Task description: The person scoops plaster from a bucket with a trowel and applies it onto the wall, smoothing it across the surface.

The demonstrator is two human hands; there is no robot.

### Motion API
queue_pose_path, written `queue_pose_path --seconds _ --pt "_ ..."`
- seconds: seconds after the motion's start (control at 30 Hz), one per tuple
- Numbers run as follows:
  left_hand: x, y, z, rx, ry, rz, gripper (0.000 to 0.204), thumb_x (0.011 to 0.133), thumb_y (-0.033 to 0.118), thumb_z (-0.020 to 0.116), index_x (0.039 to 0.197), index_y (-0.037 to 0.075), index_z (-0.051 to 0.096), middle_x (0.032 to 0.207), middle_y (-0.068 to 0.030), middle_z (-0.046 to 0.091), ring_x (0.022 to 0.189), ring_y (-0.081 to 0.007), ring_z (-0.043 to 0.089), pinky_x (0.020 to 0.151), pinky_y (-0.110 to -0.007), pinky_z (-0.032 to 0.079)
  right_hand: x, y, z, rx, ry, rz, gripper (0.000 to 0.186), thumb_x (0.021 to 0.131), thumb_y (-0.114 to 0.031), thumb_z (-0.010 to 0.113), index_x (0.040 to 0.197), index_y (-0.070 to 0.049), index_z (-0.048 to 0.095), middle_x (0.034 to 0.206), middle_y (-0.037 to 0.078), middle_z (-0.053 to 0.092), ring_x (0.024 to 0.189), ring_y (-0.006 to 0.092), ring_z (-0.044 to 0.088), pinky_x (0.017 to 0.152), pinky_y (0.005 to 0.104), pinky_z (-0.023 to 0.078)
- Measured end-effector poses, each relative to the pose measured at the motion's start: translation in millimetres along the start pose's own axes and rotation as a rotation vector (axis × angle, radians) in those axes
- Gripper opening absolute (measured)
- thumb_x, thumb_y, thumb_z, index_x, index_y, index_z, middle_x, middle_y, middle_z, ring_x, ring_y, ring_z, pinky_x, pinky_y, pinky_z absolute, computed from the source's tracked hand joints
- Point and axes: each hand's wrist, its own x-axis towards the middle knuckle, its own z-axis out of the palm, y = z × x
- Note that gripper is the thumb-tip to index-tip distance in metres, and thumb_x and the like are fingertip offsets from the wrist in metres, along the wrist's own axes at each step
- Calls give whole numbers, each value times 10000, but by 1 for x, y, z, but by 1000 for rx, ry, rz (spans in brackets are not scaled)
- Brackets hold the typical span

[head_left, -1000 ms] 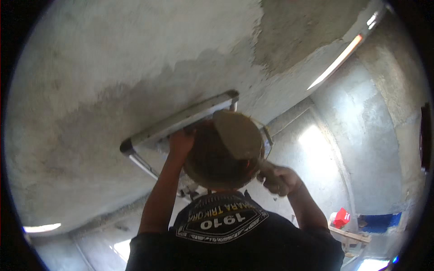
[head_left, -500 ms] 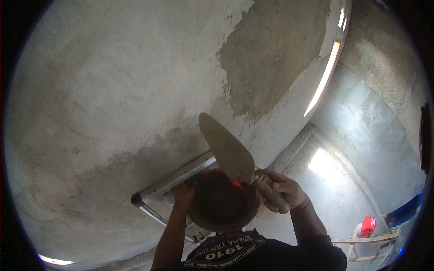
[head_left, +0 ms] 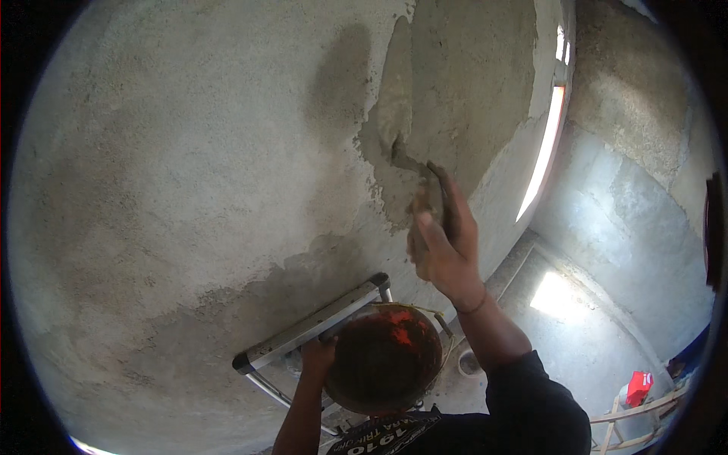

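Note:
My right hand (head_left: pixel 444 243) is raised to the wall and grips a trowel (head_left: pixel 409 161), whose blade is pressed flat into a patch of wet grey plaster (head_left: pixel 470 91). My left hand (head_left: pixel 318 356) is lower down and holds the left rim of a round dark pan of mortar (head_left: pixel 383 356) with reddish inner walls. The pan sits against the top of a metal ladder (head_left: pixel 311 330). The trowel's handle is hidden inside my fist.
Rough pale plaster wall (head_left: pixel 189 174) fills the left and centre, darker and damp low down. A bright narrow opening (head_left: pixel 542 163) runs down the corner at right. Far below lie a concrete floor, a red container (head_left: pixel 638 387) and a wooden frame (head_left: pixel 629 417).
My right hand has swung the trowel up from beside the pan to the wet patch on the wall. The view has tilted so the pan and ladder sit lower.

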Motion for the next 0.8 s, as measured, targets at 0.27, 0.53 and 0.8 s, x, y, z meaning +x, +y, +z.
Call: queue_pose_path --seconds 0.27,0.53,0.8 --pt "1 18 -12 -64 -49 -67 643 725 280 741 1267 26 506 1328 -253 467 1262 -432 390 1070 -470 303 29 45 13 -363 109 -83 515 931 -112 523 1387 31 330 949 121 579 679 158 582 627 286 490" --pt "0 6 -2 41 33 18 619 727 254 740 1249 25 498 1295 -263 474 1189 -467 445 1013 -497 361 -2 60 8 -493 -39 -152 498 899 -111 554 1343 42 389 1094 284 577 956 389 612 837 370 471" --pt "-1 8 -9 4 -21 16 680 731 322 736 1296 44 481 1341 -252 447 1265 -437 378 1075 -484 291 -12 49 -4 -24 63 133 499 940 -127 518 1386 22 352 980 110 576 791 130 554 667 267 481"
